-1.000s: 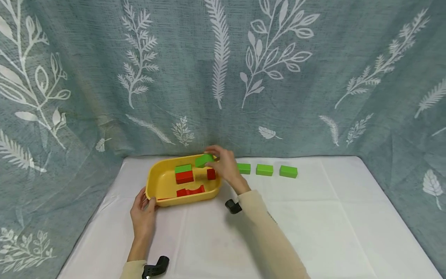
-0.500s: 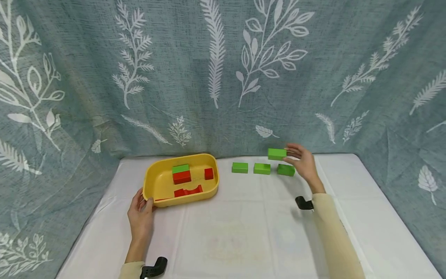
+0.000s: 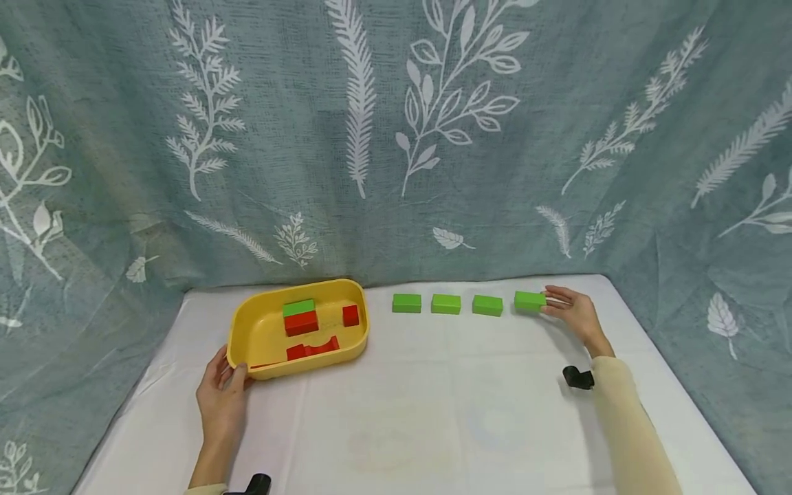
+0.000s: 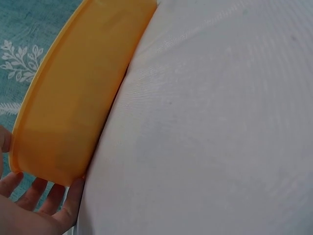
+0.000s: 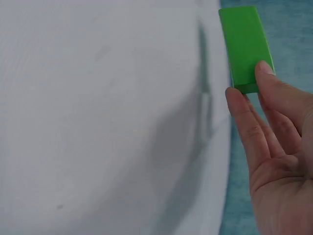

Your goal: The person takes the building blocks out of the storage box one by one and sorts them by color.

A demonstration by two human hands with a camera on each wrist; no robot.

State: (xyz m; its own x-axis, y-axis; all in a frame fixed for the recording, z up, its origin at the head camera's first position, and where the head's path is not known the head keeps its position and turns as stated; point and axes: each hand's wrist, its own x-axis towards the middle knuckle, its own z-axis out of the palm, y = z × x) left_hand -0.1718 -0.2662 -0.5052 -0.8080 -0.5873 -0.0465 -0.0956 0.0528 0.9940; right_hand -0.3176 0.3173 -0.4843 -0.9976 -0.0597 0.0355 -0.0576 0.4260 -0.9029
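My right hand (image 3: 575, 316) pinches one end of a green rectangular block (image 3: 529, 301) between thumb and fingers at the row's right end. In the right wrist view, this block (image 5: 246, 46) extends past the fingertips and shadow falls on the cloth. Three more green blocks, the left (image 3: 406, 303), middle (image 3: 446, 304) and right one (image 3: 487, 305), lie spaced in a line to its left. My left hand (image 3: 221, 405) grips the near left corner of a yellow bin (image 3: 262, 337), thumb at the rim. In the left wrist view, fingers (image 4: 73, 200) touch the bin's outer wall.
Inside the bin are a green block (image 3: 299, 307) against a red block (image 3: 301, 324), a small red block (image 3: 350, 315) and a red piece with a curved cutout (image 3: 313, 348). White cloth (image 3: 408, 412) covers the table; a patterned curtain (image 3: 278, 137) hangs behind.
My right hand has carried the green block out of the bin, rightward over the row, then down to its right end. My left hand keeps hold of the bin. The head view has shifted slightly.
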